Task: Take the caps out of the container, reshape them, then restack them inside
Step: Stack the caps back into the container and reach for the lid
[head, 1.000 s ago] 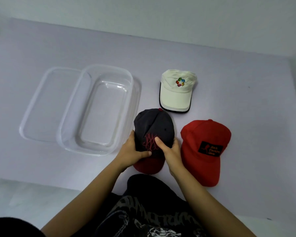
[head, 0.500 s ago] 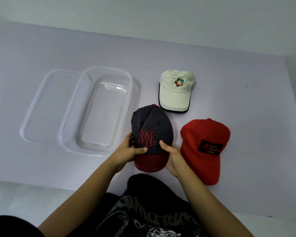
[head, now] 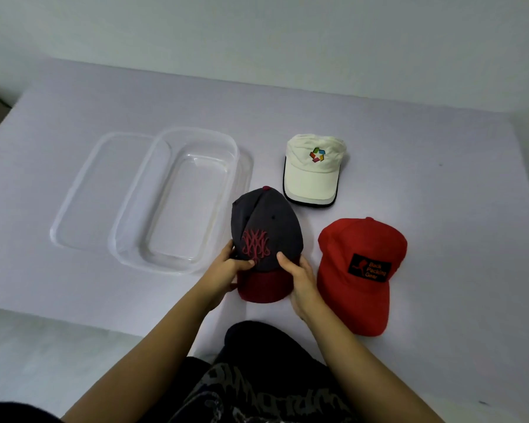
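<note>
Dark cap (head: 264, 227) w/ maroon brim sits btwn both hands, just right of clear container (head: 177, 196). L hand (head: 226, 270) & R hand (head: 300, 273) grip its sides, thumbs on crown front. White cap (head: 313, 169), red cap (head: 358, 270) on table (head: 440, 178).

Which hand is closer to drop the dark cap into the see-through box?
Left. The left hand grips the dark cap on the side nearest the clear container; the right hand is farther.
</note>
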`<state>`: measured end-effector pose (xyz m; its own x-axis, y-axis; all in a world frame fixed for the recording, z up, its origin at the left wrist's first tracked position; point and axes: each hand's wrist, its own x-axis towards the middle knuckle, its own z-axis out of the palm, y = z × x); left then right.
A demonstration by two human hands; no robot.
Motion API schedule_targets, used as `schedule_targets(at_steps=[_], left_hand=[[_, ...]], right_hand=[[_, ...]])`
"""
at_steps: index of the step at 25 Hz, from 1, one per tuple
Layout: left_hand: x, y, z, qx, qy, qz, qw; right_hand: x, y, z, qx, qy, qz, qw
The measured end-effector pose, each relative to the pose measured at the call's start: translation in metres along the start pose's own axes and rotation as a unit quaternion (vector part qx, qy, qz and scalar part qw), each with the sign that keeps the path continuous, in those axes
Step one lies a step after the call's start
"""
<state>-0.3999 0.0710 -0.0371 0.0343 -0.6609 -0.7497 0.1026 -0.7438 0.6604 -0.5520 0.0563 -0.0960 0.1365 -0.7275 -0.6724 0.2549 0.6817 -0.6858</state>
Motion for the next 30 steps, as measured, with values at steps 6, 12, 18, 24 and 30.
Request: schedule_targets(at_steps=[6,12,18,24,30], left_hand=[[-0.004,0.000,0.010,0.050,0.018,0.029,0.998],[0.001,0.003,0.006,0.056,0.000,0.009,0.998],[0.008,-0.004,-0.007,0.006,-0.006,-0.020,1.000],[0.004,-0.006,-0.005,-0.035,0.017,-0.016,0.999],[-0.014,0.026,-0.014,-0.082,-0.025,0.060,0.994]], right_hand=[[0.006,-0.006,-0.003,-0.211,0.013,-0.104,0.972],[0.004,-0.030,-0.004,-0.198,0.080,-0.169,0.962],[0.014,-0.042,-0.011,-0.142,-0.042,-0.069,0.987],[0.013,-0.049,-0.004,-0.124,-0.084,-0.052,0.987],[-0.010,-0.076,-0.006,0.023,-0.133,-0.041,0.990]])
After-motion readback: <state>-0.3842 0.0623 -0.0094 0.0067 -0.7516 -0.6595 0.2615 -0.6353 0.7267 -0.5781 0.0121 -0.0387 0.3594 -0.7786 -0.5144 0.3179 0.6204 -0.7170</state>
